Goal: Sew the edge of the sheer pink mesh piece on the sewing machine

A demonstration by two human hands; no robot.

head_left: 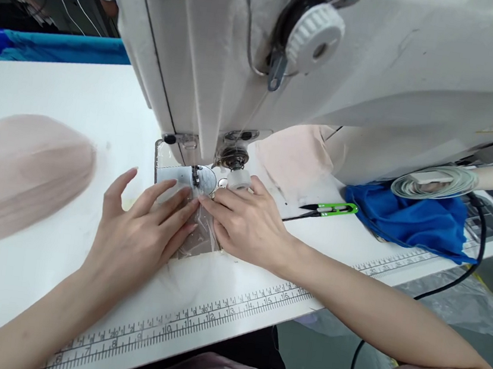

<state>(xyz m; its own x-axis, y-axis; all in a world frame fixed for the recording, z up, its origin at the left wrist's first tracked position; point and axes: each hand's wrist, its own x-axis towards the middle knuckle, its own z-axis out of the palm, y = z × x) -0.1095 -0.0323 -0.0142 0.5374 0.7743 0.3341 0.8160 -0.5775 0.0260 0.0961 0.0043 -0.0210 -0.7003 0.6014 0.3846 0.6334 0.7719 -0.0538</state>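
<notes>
Sheer material (204, 241) with glossy folds, shiny metal needle plate (169, 172), smooth machine casing (406, 54), ribbed matt plastic dial (316, 37), smooth tabletop (82, 92), gauzy pink cloth (32, 176), softly creased blue cloth (413, 220), metal-bladed plastic snips (333, 209)

Bright tabletop (120, 115), soft shadows, stretched edges

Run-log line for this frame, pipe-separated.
left hand: on sheer pale fabric | right hand: same fabric | white sewing machine: beyond hands | green-handled snips: on white tabletop, at right

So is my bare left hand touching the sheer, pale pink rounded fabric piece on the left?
Apart: the head view shows white tabletop between your left hand and the pink fabric piece.
</notes>
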